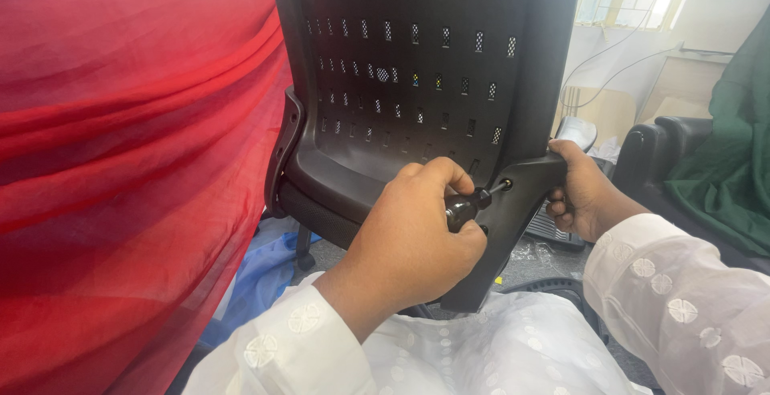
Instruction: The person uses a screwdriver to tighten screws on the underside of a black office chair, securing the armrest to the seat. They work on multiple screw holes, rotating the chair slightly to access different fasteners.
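While a red cloth (pixel 120 162) fills the side beyond the left hand, the black perforated chair back (pixel 417 66) stands upright just above both hands. Its angled support bracket (pixel 501 226) sits between them. Right hand (pixel 581 194): fingers wrapped round the bracket's upper end, steadying it. Left hand (pixel 409 234): fingers closed tight on a dark screwdriver (pixel 473 202), tip seated in the upper bolt hole. A lower fastener is barely visible beside the fingers; whether either is tight, cannot tell.

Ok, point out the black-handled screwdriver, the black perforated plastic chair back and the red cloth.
Black-handled screwdriver (pixel 467 206), head view, on the handle's front end.
Black perforated plastic chair back (pixel 417 58), head view, on the slotted panel.
Red cloth (pixel 120 162), head view, on the folds at mid-left.
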